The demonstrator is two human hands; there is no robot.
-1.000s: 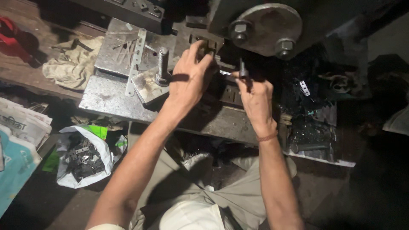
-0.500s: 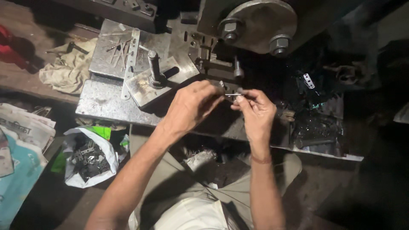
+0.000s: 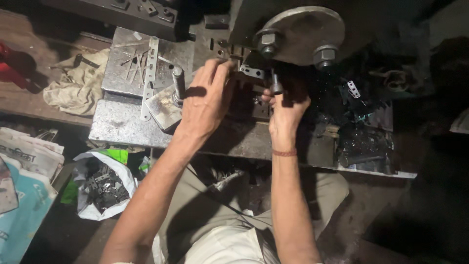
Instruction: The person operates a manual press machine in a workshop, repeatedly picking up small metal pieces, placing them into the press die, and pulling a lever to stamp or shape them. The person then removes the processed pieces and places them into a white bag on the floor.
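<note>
The left hand (image 3: pixel 207 100) reaches forward with its fingers spread and slightly curled, the fingertips touching a small flat metal bracket (image 3: pixel 252 72) that sits in the tooling of the press just below the big round steel disc (image 3: pixel 303 30) with its two heavy nuts; whether the fingers actually pinch the bracket or only rest against it cannot be told from this view. The right hand (image 3: pixel 286 110) is closed around a short dark rod-like tool (image 3: pixel 276 85), held upright with its tip close under the bracket and just beside the left fingertips (a reddish thread band circles that wrist). Both hands work over the grey metal desk (image 3: pixel 117 129), a thick steel plate that carries the machine. On the plate to the left of the left hand stands an upright steel pin (image 3: pixel 179 83), and beside it lies a long flat perforated strip (image 3: pixel 149 78) on a raised block. Further left a crumpled beige rag (image 3: pixel 73 88) lies on the wooden surface. To the right of the right hand a dark heap of small stamped metal parts (image 3: pixel 364 142) fills the shadowed end of the plate. Below the plate's left edge, on the floor, an open white plastic bag (image 3: pixel 105 183) holds more dark metal pieces, with folded newspapers (image 3: pixel 27 154) just beside it.
</note>
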